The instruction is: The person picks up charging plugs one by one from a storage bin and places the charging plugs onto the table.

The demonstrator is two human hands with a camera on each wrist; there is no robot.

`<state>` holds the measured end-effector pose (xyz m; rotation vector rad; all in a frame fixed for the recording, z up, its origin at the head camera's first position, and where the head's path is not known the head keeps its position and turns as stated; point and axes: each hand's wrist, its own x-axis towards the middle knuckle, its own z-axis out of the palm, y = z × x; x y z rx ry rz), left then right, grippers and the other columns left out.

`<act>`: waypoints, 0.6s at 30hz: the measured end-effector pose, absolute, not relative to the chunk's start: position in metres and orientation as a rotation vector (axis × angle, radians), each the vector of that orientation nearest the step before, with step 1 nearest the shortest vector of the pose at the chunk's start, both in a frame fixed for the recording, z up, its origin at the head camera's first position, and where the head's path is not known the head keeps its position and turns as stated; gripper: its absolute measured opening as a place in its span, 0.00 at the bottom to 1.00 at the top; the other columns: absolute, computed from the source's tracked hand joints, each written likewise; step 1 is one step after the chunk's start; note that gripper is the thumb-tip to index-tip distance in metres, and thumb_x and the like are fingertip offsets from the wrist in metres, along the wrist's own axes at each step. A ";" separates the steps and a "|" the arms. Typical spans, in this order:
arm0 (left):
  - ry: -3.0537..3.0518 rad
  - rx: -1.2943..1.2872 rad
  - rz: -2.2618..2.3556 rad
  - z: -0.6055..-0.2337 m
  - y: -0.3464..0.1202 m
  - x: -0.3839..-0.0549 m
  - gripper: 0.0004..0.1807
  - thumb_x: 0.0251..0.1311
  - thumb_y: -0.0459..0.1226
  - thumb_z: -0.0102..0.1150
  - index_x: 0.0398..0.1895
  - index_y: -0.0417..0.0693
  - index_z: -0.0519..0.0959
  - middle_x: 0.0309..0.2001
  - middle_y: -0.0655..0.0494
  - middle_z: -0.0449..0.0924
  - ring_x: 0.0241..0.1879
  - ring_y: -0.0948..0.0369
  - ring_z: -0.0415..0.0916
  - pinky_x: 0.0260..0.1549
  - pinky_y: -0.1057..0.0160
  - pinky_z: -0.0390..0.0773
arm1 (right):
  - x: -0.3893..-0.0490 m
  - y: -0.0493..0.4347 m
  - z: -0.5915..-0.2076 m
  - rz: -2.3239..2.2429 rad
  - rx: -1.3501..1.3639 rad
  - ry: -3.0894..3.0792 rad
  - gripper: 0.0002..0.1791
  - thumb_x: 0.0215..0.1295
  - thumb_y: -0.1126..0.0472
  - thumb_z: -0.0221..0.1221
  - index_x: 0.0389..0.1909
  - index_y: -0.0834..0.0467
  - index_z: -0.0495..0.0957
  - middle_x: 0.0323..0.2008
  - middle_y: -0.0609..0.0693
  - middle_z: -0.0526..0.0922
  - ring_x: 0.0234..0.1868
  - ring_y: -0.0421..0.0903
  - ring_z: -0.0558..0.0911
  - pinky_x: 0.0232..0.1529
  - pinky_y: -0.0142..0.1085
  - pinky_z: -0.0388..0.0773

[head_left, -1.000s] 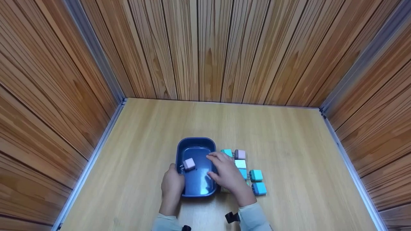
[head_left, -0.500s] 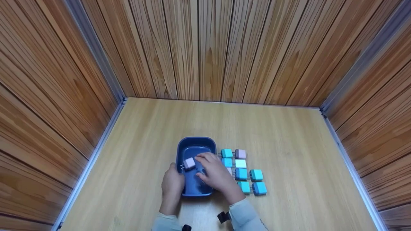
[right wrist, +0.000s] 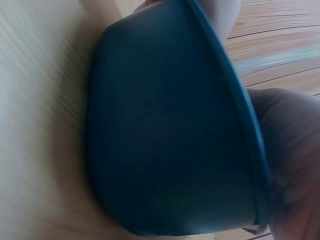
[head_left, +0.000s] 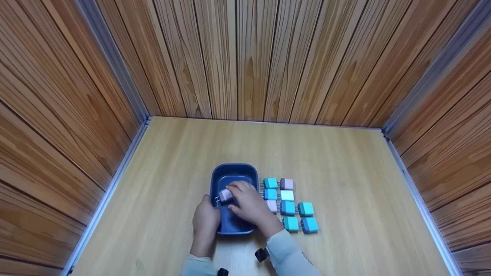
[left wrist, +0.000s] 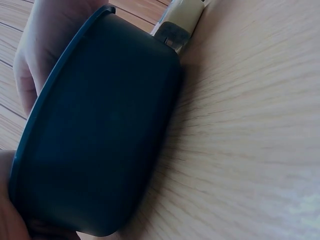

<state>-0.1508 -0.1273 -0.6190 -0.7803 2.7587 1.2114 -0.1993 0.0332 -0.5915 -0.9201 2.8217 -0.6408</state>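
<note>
A dark blue rectangular tray (head_left: 234,167) stands on the table in the head view. My left hand (head_left: 206,218) grips its left wall, thumb at the rim. One pale pink plug-in charger (head_left: 225,195) lies inside, prongs pointing left. Over the tray is my right hand (head_left: 248,203), its fingertips at the charger's right side and its thumb a little nearer to me. Whether the thumb touches the charger I cannot tell. Both wrist views are mostly filled by the tray's outer wall (left wrist: 100,115), with part of the right hand (right wrist: 292,145) past the rim in the right wrist view.
Right of the tray, several chargers lie in rows, among them a teal one (head_left: 270,183), a lilac one (head_left: 286,184), a mint one (head_left: 287,195) and a blue one (head_left: 309,225). A cream charger (left wrist: 182,22) shows beyond the tray. Wood-panelled walls (head_left: 249,61) enclose the table.
My right hand has moved left from the tray's right rim to the pink charger inside, uncovering chargers on the right. The left hand and the tray have stayed in place.
</note>
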 end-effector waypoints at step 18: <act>2.842 -0.741 1.172 -0.619 -0.128 -0.151 0.18 0.56 0.29 0.55 0.51 0.39 0.77 0.39 0.41 0.85 0.37 0.48 0.83 0.31 0.45 0.77 | -0.217 0.017 -0.606 -0.633 -0.983 2.744 0.35 0.67 0.50 0.66 0.73 0.51 0.69 0.70 0.49 0.70 0.73 0.49 0.68 0.73 0.46 0.64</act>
